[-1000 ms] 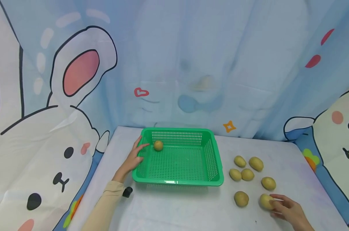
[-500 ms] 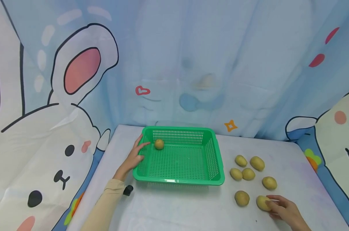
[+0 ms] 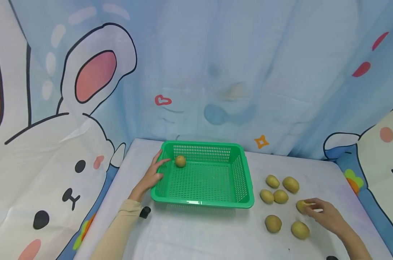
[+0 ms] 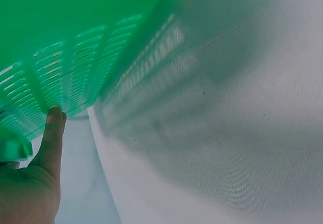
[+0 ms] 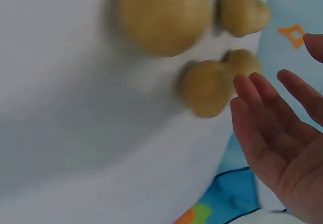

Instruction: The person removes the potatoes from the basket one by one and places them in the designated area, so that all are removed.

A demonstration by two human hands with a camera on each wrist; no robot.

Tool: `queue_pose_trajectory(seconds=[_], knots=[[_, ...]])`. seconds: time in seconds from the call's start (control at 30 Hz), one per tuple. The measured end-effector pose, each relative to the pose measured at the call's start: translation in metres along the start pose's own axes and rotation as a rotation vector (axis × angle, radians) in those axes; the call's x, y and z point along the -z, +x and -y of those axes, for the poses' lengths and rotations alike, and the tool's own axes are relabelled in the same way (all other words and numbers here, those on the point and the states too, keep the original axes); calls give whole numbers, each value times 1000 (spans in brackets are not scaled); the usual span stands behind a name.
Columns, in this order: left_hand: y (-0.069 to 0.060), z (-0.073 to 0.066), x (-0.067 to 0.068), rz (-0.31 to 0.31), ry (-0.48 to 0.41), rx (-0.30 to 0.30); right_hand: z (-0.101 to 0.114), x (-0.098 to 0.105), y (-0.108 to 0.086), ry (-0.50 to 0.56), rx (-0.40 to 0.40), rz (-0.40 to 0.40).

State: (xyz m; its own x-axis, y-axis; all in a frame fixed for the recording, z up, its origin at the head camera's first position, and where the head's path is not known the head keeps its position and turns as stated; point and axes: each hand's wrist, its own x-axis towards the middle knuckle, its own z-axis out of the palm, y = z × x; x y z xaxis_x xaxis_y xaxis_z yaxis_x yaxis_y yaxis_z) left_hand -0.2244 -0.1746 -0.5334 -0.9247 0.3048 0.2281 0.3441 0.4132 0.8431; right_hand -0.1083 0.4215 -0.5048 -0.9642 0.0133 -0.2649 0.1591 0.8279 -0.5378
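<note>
At the left rim of a green plastic basket, my left hand holds on, with a finger reaching over the inside and another against the outer wall. The left wrist view shows that finger touching the slotted side. One potato lies in the basket's far left corner. On the right, my right hand is at a potato, its fingertips over the potato's right side. In the right wrist view, the fingers are spread and loosely bent, not wrapped round anything.
Several potatoes lie on the white table, including one close to the right hand, one to its left and a cluster behind. A black object sits by the left wrist. A printed curtain stands behind.
My right hand nudged the nearest potato left, let it go, and moved away to the potato behind it. My left hand has stayed at the basket rim.
</note>
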Motion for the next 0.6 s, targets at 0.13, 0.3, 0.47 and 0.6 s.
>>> queue_pose_trajectory(seconds=[0.13,0.3,0.47,0.6], knots=[[0,-1,1,-3,7,-7,44,9,14,-4,157,-118],[-1,-2,3,-7,17,-6,119,8,40,110,325,-127],[0,0,3,-2,19,-6,195,-7,66,176,503,-29],[0,0,1,0,15,-15,243,-28,88,158,592,99]])
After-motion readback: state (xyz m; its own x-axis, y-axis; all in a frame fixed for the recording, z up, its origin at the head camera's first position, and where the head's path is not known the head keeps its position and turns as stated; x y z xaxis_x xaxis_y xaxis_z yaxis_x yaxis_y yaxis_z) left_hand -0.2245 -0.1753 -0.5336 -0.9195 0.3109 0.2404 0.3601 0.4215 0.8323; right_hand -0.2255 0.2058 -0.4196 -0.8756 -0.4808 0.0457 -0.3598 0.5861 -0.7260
